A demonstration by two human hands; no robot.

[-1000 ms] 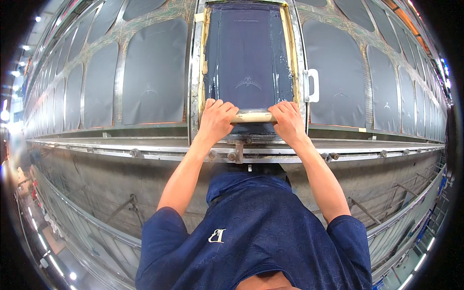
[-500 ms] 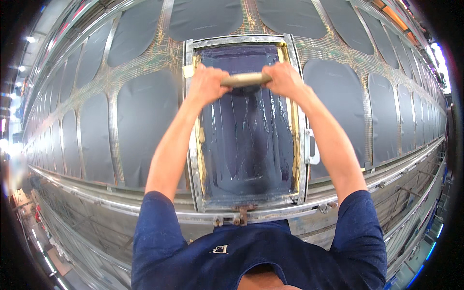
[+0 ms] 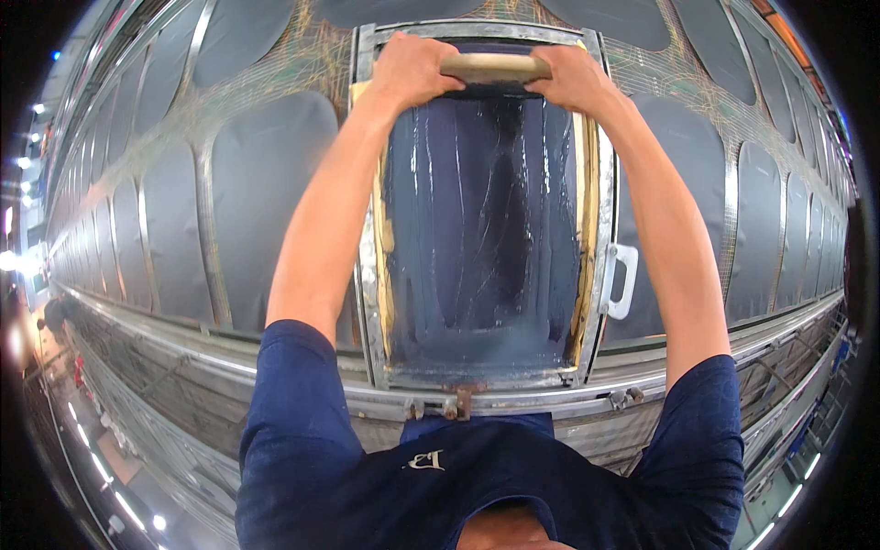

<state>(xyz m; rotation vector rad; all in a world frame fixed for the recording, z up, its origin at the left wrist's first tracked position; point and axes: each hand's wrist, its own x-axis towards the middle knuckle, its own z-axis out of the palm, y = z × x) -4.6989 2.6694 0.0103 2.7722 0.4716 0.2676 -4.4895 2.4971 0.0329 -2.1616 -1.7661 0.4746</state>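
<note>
Both arms reach forward over a screen-printing frame (image 3: 368,302) of metal. Its dark mesh (image 3: 467,220) carries wet, glossy streaks of ink running lengthwise. A pale wooden squeegee (image 3: 496,67) lies crosswise at the far end of the mesh. My left hand (image 3: 414,71) is closed around the squeegee's left end, and my right hand (image 3: 577,81) grips its right end. The squeegee's lower edge is hard to make out against the dark ink. Yellowish tape (image 3: 584,174) lines the inner sides of the frame.
A white handle (image 3: 623,282) sticks out from the frame's right side. Dark rounded panels (image 3: 266,211) lie in rows along the long table. A metal rail (image 3: 522,401) with clamps (image 3: 627,398) runs along the near edge, close to my body.
Both hands have moved farther from me with the squeegee, up to the frame's far end. More of the streaked mesh shows behind it. The view has also shifted slightly.
</note>
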